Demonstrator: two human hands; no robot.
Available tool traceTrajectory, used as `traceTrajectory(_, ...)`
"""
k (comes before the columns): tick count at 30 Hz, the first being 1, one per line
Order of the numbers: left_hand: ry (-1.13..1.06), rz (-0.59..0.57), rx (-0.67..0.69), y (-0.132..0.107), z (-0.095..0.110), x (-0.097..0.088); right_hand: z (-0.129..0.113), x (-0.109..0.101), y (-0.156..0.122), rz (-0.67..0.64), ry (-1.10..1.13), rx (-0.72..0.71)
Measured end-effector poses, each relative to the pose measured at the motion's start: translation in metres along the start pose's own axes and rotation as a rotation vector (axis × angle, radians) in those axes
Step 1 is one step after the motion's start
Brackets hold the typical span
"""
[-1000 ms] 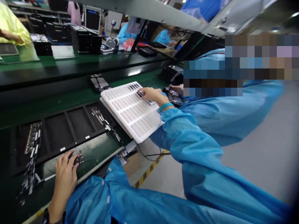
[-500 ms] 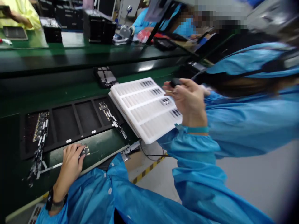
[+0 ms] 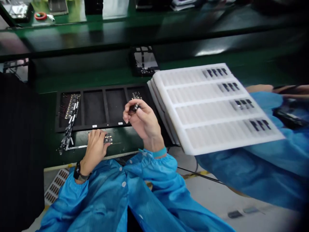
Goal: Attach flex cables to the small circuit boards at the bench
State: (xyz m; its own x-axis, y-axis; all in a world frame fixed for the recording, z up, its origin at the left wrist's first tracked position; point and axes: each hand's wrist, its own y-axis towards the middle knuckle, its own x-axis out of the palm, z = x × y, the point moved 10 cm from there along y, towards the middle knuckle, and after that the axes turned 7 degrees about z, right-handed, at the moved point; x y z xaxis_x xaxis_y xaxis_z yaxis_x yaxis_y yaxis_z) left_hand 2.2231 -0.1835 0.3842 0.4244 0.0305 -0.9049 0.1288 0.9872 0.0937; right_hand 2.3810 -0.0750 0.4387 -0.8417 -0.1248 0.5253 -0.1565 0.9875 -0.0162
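My left hand rests on the green bench top, its fingers closed on a small circuit board whose gold pads show past the fingertips. A thin white strip runs leftward from under that hand. Raised in front of the black compartment tray, my right hand pinches a small dark part, too blurred to name. Circuit boards with dangling flex cables lie in the tray's left compartment. More boards show in its right one, partly behind my right hand.
A stack of white foam trays slants at the right, black pieces in its right-hand slots. A co-worker's blue sleeve is under and beside it. A dark device sits behind the black tray. A large black object fills the left edge.
My right hand has gone from above the white foam tray to in front of the black tray, with the small part in it. The view has swung left and down. My left hand keeps the board.
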Motion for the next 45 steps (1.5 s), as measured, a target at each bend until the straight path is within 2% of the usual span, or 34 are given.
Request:
traceTrajectory(3,-0.024,0.004,-0.037,-0.003,0.001,0.001,0.021,0.009,0.036,-0.033,-0.021,0.007)
traceTrajectory(6,-0.104,0.009,-0.065,-0.005,0.002,0.003,0.047,0.013,0.058,-0.043,-0.037,0.054)
traceTrajectory(10,-0.188,-0.014,-0.131,-0.006,-0.002,0.010,0.080,0.021,0.058,-0.099,-0.088,0.164)
traceTrajectory(13,-0.213,-0.038,-0.154,-0.005,-0.004,0.015,0.092,0.024,0.051,-0.130,-0.104,0.206)
traceTrajectory(19,-0.158,-0.078,-0.141,0.002,-0.001,0.020,0.099,0.018,0.049,-0.074,-0.106,0.239)
traceTrajectory(24,-0.107,-0.100,-0.147,0.003,0.000,0.027,0.100,0.018,0.049,-0.082,-0.123,0.245)
traceTrajectory(33,0.035,-0.119,-0.032,0.000,0.013,0.032,0.103,0.018,0.049,-0.077,-0.144,0.264)
traceTrajectory(41,0.002,-0.018,0.012,-0.007,0.018,0.022,0.100,0.018,0.049,-0.086,-0.187,0.215)
traceTrajectory(45,-0.100,0.040,-0.028,-0.005,0.017,0.012,0.103,0.014,0.048,-0.065,-0.186,0.221)
